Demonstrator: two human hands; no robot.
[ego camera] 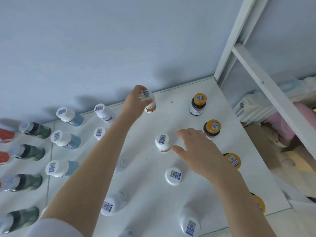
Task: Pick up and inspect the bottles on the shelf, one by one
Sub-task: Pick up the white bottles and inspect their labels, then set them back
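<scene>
Left hand [135, 103]: pinches back bottle [150, 106] by its cap. Right hand [196, 147]: spread, empty. Likely risk: cap grip slips; forearm [106, 146] topples neighbouring bottle [100, 133].

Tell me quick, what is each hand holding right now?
Left hand: grips the rear bottle by its cap.
Right hand: open, holding nothing, near the middle bottle.

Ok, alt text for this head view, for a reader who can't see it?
The left hand grips a white-capped bottle by its cap near the back of a white shelf; the open right hand hovers beside a second white-capped bottle. More bottles with stickered caps stand around them.
</scene>
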